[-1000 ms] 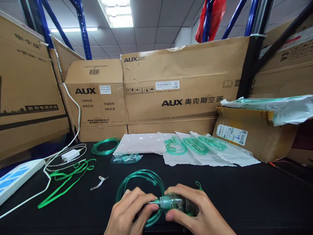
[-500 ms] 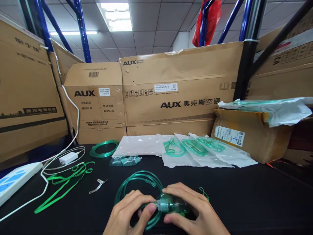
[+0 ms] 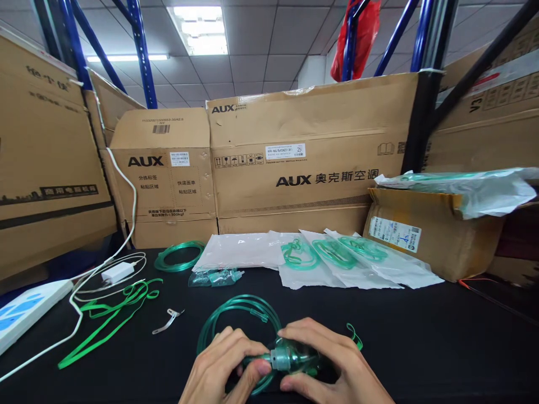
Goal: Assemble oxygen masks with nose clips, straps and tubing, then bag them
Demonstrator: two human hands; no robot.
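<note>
My left hand [image 3: 219, 367] pinches the end of a coil of green tubing [image 3: 240, 314] at the clear connector [image 3: 278, 358] of a green-tinted oxygen mask [image 3: 301, 359]. Thumb and forefinger are pressed together on the tube end. My right hand [image 3: 332, 367] wraps over the mask and holds it against the black table [image 3: 421, 336] near the front edge. Most of the mask is hidden under my right fingers. A thin green strap end [image 3: 353, 335] pokes out to the right of that hand.
Sealed bags with green masks [image 3: 337, 255] lie behind my hands, beside a loose tubing coil [image 3: 179, 255] and a small bag of parts [image 3: 217, 276]. Green straps [image 3: 113, 314], a metal clip [image 3: 167, 321], a white charger [image 3: 120, 272] and power strip [image 3: 25, 306] lie left. Cardboard boxes [image 3: 303, 151] wall the back.
My left fingers have slid closer to the connector and pinch tighter on the tube end. The right hand has shifted slightly on the mask. The view dropped a little.
</note>
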